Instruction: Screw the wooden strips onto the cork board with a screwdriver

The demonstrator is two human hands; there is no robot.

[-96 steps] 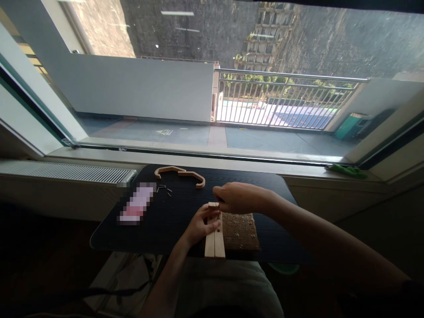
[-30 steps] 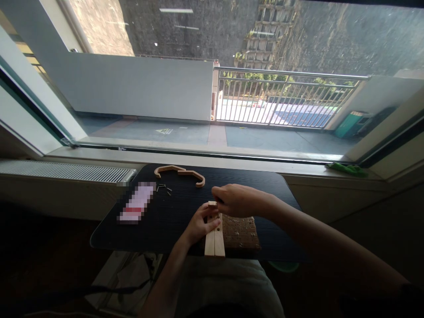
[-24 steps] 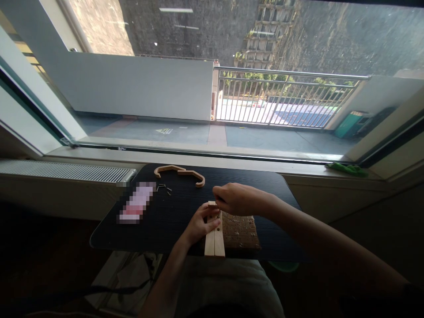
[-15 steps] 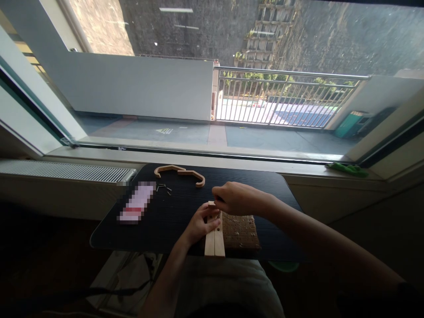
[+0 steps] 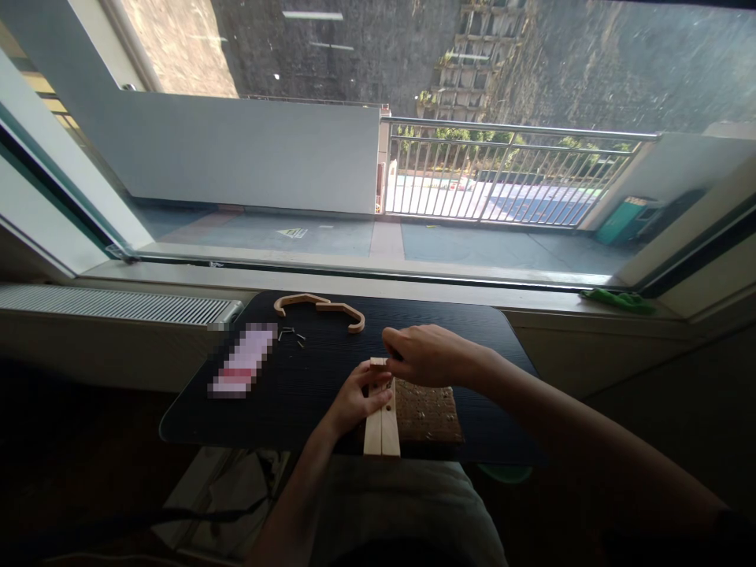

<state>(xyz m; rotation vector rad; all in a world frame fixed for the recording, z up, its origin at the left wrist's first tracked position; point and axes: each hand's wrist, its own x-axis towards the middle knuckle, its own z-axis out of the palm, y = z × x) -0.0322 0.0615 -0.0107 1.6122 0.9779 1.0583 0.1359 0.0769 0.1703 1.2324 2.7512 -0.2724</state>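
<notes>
Two pale wooden strips (image 5: 381, 439) lie side by side near the front edge of the dark table, with holes in the right one. My left hand (image 5: 354, 400) is closed around them from the left, its thumb and fingers pressing on the upper part. Over their far end my right hand (image 5: 428, 354) is bent into a fist, knuckles up. Anything inside that fist is hidden from view. A brown, rough-surfaced block (image 5: 430, 415) lies under and to the right of the strips.
Two curved wooden pieces (image 5: 348, 310) lie at the table's back. Several small screws or nails (image 5: 290, 333) are scattered left of centre, beside a blurred pinkish item (image 5: 248, 358). The black table (image 5: 213, 417) stands against the window sill, with a radiator (image 5: 118, 305) at left.
My right fist has shifted slightly to the right over the far end of the strips. My left hand keeps its hold.
</notes>
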